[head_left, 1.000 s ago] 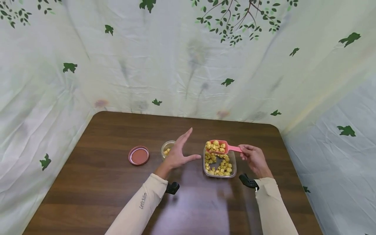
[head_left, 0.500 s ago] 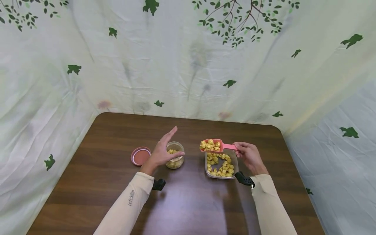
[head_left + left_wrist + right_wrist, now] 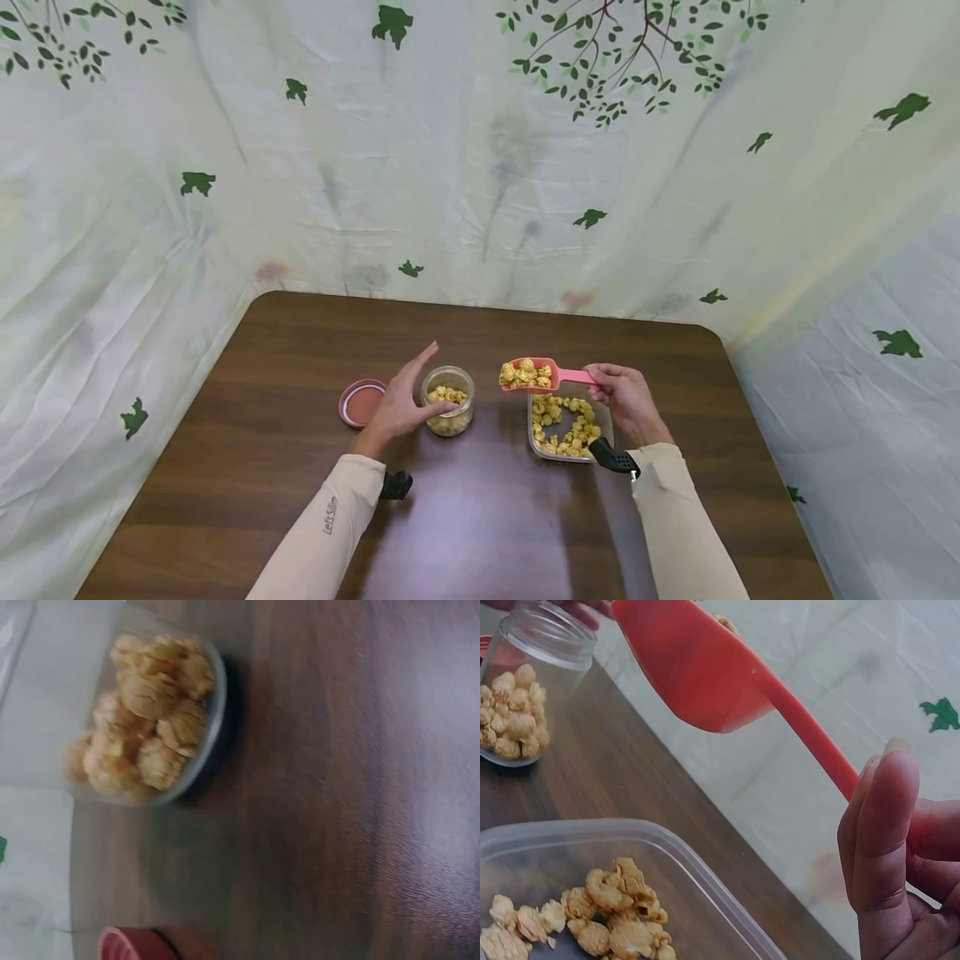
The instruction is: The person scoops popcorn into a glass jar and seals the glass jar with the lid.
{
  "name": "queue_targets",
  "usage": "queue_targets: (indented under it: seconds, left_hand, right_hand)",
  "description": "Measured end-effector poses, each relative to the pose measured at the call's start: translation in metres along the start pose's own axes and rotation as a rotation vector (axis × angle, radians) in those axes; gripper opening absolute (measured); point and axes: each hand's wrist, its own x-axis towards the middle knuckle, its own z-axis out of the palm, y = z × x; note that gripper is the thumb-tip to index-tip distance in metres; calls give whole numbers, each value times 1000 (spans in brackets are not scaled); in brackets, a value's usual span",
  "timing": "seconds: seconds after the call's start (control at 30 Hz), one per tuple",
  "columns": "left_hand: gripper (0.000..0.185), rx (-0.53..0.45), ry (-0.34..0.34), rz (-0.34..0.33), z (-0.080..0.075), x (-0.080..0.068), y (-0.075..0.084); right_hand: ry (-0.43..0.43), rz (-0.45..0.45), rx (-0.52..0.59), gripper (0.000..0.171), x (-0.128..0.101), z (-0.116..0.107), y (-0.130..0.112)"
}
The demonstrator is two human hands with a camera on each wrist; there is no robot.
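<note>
My right hand pinches the handle of a pink-red scoop, which is heaped with caramel popcorn. The scoop is level, above the far left edge of a clear plastic container partly filled with popcorn. To its left stands an open clear jar, upright, with popcorn in its lower part. My left hand is spread at the jar's left side, fingers straight and thumb across its front; whether it touches the glass I cannot tell. In the left wrist view, popcorn shows through the jar.
The jar's red lid lies on the dark wood table, left of the jar and partly behind my left hand. A pale leaf-print cloth hangs along the table's far edge and sides.
My left hand has moved left, from in front of the jar to its left side, uncovering the jar. My right hand has carried the loaded scoop left, from over the container toward the jar.
</note>
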Motion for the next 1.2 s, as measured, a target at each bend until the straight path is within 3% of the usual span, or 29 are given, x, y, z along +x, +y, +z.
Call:
queue_targets:
  seconds: [0.17,0.63,0.9,1.2]
  left_hand:
    - [96,-8,3,-41,5,-4,-7]
    - [96,-44,1,-74,16,-16,-26]
    - [94,-88,18,-138,24,-18,-28]
    - [89,-114,50,-158,27,-17,-30]
  right_hand:
    - [-4,8,-6,23,1,7,2]
    - [15,3,-34,21,7,27,8]
    - [11,10,-20,26,10,36,13]
    - [3,-1,18,25,12,46,15]
